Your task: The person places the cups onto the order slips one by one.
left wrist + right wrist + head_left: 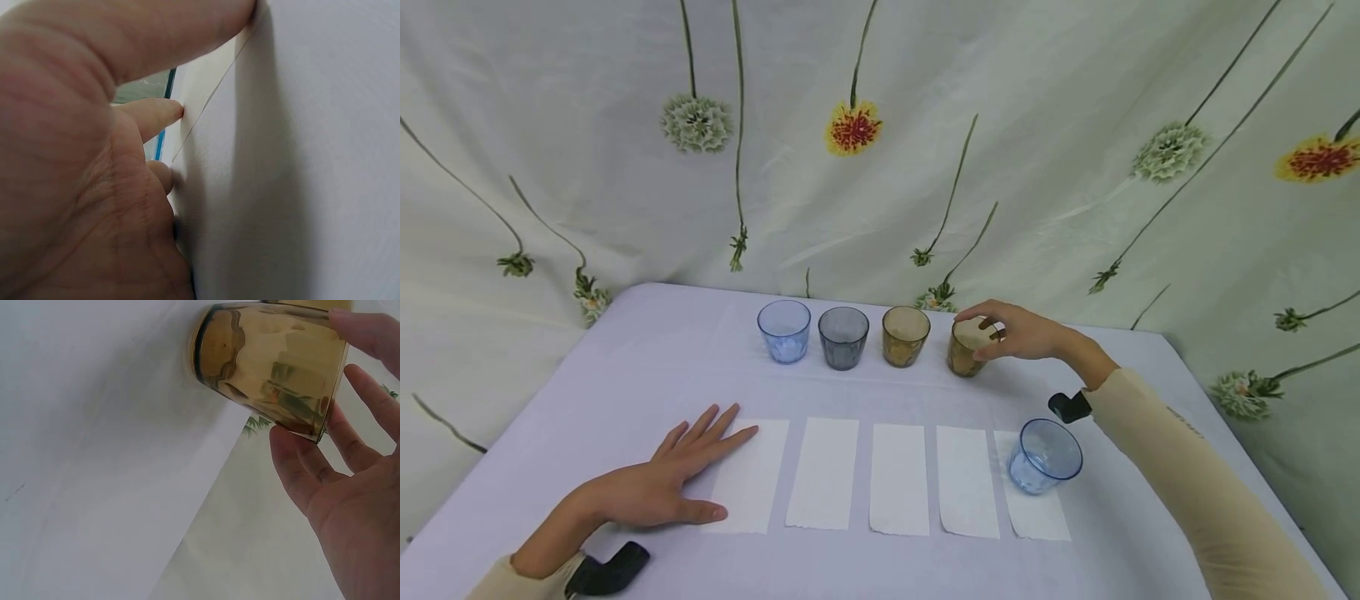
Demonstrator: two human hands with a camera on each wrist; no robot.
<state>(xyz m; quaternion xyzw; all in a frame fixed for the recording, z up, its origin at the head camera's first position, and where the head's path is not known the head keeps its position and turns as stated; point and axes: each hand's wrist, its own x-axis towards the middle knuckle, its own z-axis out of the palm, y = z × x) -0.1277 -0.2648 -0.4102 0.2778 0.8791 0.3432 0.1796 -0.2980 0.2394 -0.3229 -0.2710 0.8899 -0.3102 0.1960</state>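
Note:
At the right end of the back row stands an amber drinking glass [961, 360], upright on the table. My right hand [1028, 333] grips it near the rim, thumb on the near side and fingers curled round the far side. In the right wrist view the amber glass [269, 356] shows its base at the tabletop, with the fingertips at its rim. My left hand [666, 479] lies spread on the table, its thumb and index finger reaching over the leftmost white paper [748, 483]. The left wrist view shows the left palm [75, 206] from close up.
To the left in the back row stand another amber glass [905, 337], a grey glass [843, 340] and a blue glass [785, 333]. A second blue glass [1045, 458] sits on the rightmost paper [1039, 518]. Several papers lie in a row. A flowered cloth [1037, 167] hangs behind.

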